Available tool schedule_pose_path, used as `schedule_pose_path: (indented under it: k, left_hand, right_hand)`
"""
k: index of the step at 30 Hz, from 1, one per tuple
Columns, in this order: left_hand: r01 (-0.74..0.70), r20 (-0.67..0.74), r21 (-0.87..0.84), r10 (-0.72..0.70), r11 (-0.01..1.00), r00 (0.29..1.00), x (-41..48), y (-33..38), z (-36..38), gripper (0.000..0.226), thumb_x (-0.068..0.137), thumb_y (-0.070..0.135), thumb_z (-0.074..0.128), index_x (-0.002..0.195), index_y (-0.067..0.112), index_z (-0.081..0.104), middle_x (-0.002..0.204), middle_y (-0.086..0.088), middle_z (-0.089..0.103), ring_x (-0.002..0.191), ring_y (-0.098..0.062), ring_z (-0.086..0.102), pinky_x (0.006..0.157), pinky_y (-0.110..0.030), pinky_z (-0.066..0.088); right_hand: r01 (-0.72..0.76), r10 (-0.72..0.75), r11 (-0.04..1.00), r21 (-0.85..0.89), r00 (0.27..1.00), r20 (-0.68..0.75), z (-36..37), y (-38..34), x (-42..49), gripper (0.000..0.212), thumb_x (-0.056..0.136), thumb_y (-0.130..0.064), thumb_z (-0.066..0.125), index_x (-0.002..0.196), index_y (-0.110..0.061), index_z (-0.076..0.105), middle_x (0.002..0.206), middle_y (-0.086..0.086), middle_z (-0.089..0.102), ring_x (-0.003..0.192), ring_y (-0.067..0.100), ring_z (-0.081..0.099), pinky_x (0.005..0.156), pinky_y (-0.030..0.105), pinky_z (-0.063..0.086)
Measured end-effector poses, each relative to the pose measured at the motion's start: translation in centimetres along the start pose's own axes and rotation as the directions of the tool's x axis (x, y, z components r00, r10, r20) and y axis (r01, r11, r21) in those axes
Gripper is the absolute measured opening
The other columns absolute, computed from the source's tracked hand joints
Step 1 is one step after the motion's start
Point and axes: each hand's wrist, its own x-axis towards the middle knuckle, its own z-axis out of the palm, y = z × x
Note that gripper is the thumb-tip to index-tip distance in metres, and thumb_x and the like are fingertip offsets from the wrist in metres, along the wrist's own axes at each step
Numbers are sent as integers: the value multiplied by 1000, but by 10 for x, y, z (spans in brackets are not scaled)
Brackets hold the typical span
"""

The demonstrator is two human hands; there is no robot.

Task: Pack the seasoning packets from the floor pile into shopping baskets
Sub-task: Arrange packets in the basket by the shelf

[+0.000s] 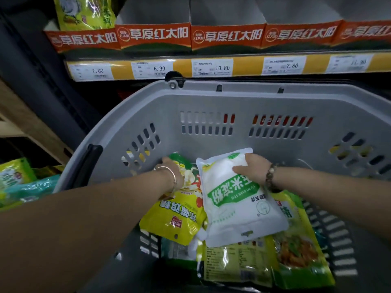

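The packing is well under way. The grey slotted plastic shopping basket [243,102] is already holding several packets across its bottom, among them a green-and-yellow printed bag with a food picture [300,250] lying flat at the near right. More is waiting outside (a heap of green and teal packets on the floor [19,182] is showing past the basket's left rim). By my reckoning the job is only partly done, as the basket is sitting far from full.

The right hand [251,166] is clamping fingers and thumb round the far end of a soft white plastic pouch with a green band [239,208]. This pouch is lying on top of the other packets in the middle of the basket. The left hand [172,169] is resting on the far end of a yellow plastic seasoning packet with a red logo [175,218], which is lying just beside the white pouch with one edge tucked under it. I cannot tell whether those fingers are gripping or merely pressing flat, since the back of the hand is hiding them.
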Motion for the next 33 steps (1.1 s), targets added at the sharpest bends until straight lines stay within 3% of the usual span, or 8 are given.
schedule_pose_path:
  k: [2, 4, 7, 9, 12, 17, 22, 33]
  left_hand:
    - [-29, -83, -45, 25, 999, 996, -3, -2, 0, 76, 90, 26, 57, 145, 4, 9, 147, -19, 22, 135, -37, 30, 106, -42, 33]
    - [-173, -105, 95, 182, 980, 978, -2, -4, 1, 90, 82, 36, 66, 146, 9, 8, 148, -16, 17, 135, -37, 26, 107, -44, 33]
    - [-353, 188, 381, 302, 855, 935, -4, -5, 7, 118, 71, 51, 74, 149, 16, -6, 156, -12, -10, 143, -39, 2, 114, -51, 22]
    - [-385, 281, 518, 274, 764, 920, -6, -2, 11, 126, 70, 53, 74, 147, 19, -19, 154, -9, -26, 142, -40, -13, 114, -56, 16]
    - [-362, 276, 615, 239, 701, 931, -1, 1, 18, 131, 68, 56, 74, 145, 19, -25, 152, -10, -31, 141, -40, -17, 114, -58, 13]
    - [-314, 257, 634, 190, 707, 947, 13, 5, 42, 125, 74, 53, 71, 145, 16, -25, 151, -12, -30, 141, -40, -15, 111, -60, 10]
    - [-268, 237, 527, 164, 807, 958, 13, 18, 44, 77, 98, 31, 44, 150, 14, -10, 157, -10, -14, 144, -34, -7, 114, -51, 9]
    - [-343, 276, 594, 217, 728, 936, 23, 12, 45, 77, 94, 24, 52, 150, 11, 1, 158, -13, 1, 144, -33, 10, 113, -49, 21]
  right_hand:
    - [58, -35, 902, -427, 998, 61, -24, -10, -6, 42, 94, -49, 44, 94, -8, 57, 99, 10, 61, 87, 24, 56, 76, 29, 45]
    - [100, -142, 814, -572, 989, -30, -45, -19, -14, 39, 94, -51, 43, 85, -14, 52, 84, 5, 56, 77, 21, 52, 65, 29, 44]
    - [252, -373, 788, -562, 921, -111, -44, -25, -21, 37, 90, -51, 48, 111, -21, 50, 114, 5, 57, 99, 21, 54, 79, 32, 45]
    - [366, -399, 759, -538, 915, 59, -21, -21, -20, 65, 84, -60, 52, 134, -21, 39, 138, 5, 43, 122, 21, 45, 95, 32, 40]
    - [406, -284, 766, -498, 909, 304, 17, -6, -19, 105, 74, -75, 50, 150, -20, 5, 158, 7, 1, 145, 23, 7, 117, 38, 16]
    - [388, -214, 772, -504, 904, 369, 40, 13, -15, 108, 75, -78, 43, 149, -21, -13, 156, 6, -22, 145, 22, -14, 118, 39, -2]
    - [366, -193, 789, -494, 911, 366, 54, 5, -3, 107, 74, -81, 37, 149, -23, -12, 155, 7, -23, 144, 24, -15, 117, 41, -6]
    - [346, -184, 778, -524, 924, 336, 56, -6, -1, 106, 73, -83, 36, 151, -24, -5, 157, 7, -17, 145, 24, -10, 118, 42, -3]
